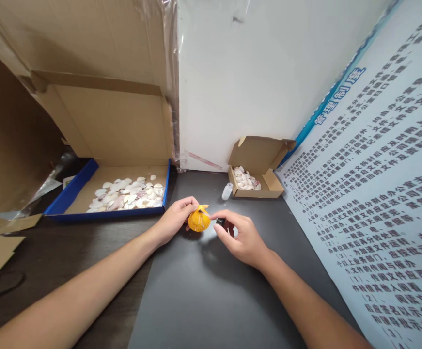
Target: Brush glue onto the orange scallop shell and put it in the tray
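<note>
The left hand pinches a bright yellow-orange, fan-shaped ribbed shell between thumb and fingers, so the shell sits between the two hands, just in front of the right fingertips. The right hand is closed around a small black cap-like object; its index fingertip reaches the shell's right edge, though whether it touches I cannot tell. The hands are apart from each other, above a smooth dark grey mat. Beyond the left hand and off to its left stands a wide, shallow cardboard box with blue outer walls, its brown lid raised at the back; many pale, whitish shells lie inside, heaped toward the side nearer the left hand, with bare brown floor on the far-left side. Beyond the right hand is a small brown cardboard box, lid also open, with white and pinkish shells piled in its left part. Between that box and the right hand stands a small translucent whitish plastic bottle, its contents too unclear to tell
</note>
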The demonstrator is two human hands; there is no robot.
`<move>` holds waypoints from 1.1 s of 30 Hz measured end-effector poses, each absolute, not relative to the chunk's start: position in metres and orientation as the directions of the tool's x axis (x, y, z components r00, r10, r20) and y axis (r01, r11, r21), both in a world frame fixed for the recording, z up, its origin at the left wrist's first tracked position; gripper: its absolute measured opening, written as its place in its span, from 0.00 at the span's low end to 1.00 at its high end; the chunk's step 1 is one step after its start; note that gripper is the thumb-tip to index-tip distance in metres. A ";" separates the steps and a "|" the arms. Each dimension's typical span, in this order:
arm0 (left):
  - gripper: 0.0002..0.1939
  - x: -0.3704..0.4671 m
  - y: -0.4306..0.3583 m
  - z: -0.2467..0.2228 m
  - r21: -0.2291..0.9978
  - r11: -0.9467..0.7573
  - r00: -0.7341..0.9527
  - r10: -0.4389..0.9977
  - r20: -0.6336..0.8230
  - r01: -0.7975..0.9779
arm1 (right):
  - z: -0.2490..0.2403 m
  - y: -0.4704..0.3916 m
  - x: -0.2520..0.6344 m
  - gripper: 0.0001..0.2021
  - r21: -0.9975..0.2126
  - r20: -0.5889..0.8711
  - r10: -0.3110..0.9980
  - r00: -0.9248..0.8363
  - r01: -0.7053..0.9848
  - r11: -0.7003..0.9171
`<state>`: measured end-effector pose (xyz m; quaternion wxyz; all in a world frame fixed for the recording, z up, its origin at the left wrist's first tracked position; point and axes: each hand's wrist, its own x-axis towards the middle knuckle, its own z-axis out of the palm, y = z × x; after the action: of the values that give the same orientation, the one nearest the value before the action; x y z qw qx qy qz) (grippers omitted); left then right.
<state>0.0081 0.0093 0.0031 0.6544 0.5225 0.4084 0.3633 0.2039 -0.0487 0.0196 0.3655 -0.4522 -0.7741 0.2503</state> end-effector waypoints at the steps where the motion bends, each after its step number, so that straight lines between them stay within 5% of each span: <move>1: 0.11 0.008 0.009 0.003 0.980 0.191 0.403 0.902 -0.156 -0.048 | 0.020 -0.049 0.204 0.08 -0.718 0.313 0.884 -0.348 0.522 0.460; 11: 0.11 0.008 0.009 0.003 0.979 0.196 0.398 0.904 -0.158 -0.057 | 0.018 -0.047 0.204 0.10 -0.722 0.358 0.880 -0.312 0.505 0.473; 17: 0.11 0.008 0.009 0.004 0.979 0.197 0.402 0.902 -0.160 -0.050 | 0.021 -0.050 0.204 0.05 -0.720 0.224 0.881 -0.417 0.539 0.438; 23: 0.10 0.008 0.009 0.004 0.978 0.200 0.398 0.903 -0.162 -0.054 | 0.020 -0.049 0.203 0.10 -0.721 0.338 0.886 -0.316 0.519 0.460; 33: 0.11 0.008 0.008 0.004 0.981 0.188 0.400 0.903 -0.154 -0.047 | 0.022 -0.051 0.203 0.07 -0.726 0.293 0.878 -0.379 0.509 0.462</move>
<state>0.0080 0.0081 0.0041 0.6531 0.5231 0.4094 0.3636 0.2032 -0.0513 0.0220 0.3394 -0.4418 -0.7847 0.2715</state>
